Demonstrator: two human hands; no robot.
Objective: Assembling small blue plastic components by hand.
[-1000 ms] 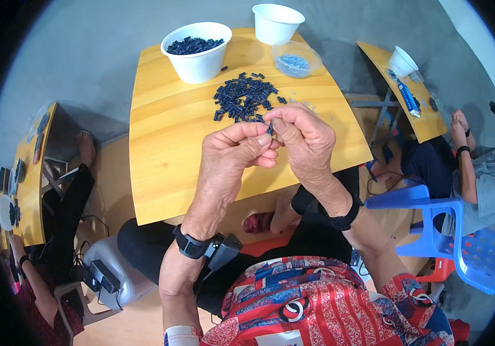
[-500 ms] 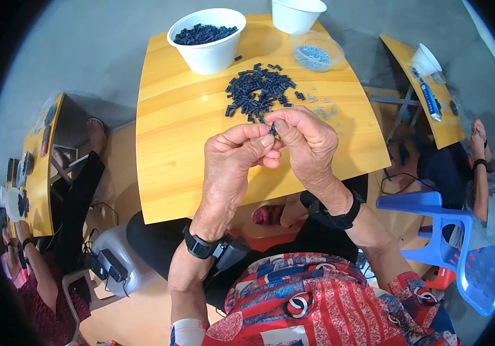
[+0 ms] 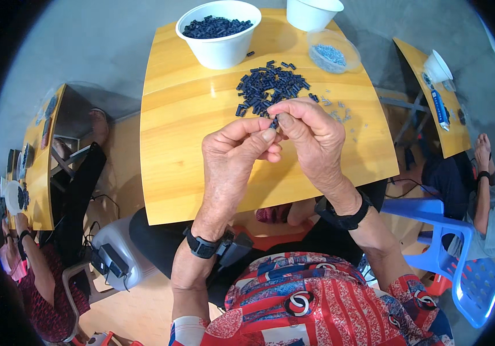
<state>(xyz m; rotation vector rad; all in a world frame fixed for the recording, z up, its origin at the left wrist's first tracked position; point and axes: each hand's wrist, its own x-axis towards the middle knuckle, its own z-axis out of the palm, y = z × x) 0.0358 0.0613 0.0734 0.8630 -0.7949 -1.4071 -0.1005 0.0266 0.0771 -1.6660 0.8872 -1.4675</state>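
Note:
Near the middle of the wooden table, my two hands meet fingertip to fingertip. My left hand (image 3: pixel 233 147) pinches a small dark plastic piece (image 3: pixel 274 123) between thumb and forefinger, its other fingers curled beneath. The thumb and forefinger of my right hand (image 3: pixel 315 134) are pressed together at the upper end of that piece; whatever they hold is too small to make out. Just beyond my fingers lies a loose pile of similar dark tubular pieces (image 3: pixel 273 85). Several tiny silvery screw-like parts (image 3: pixel 341 113) are scattered right of the pile.
At the back of the table (image 3: pixel 184 144) stands a white tub (image 3: pixel 216 49) full of dark pieces. A second white tub (image 3: pixel 314 16) and a clear dish (image 3: pixel 331 55) of small metal parts are to its right. Other people sit at tables on both sides; a blue plastic stool (image 3: pixel 461 248) is at right.
The table and tubs sit slightly farther right in the picture, as the view has shifted. My hands remain together around the small dark piece, with little change in their grip.

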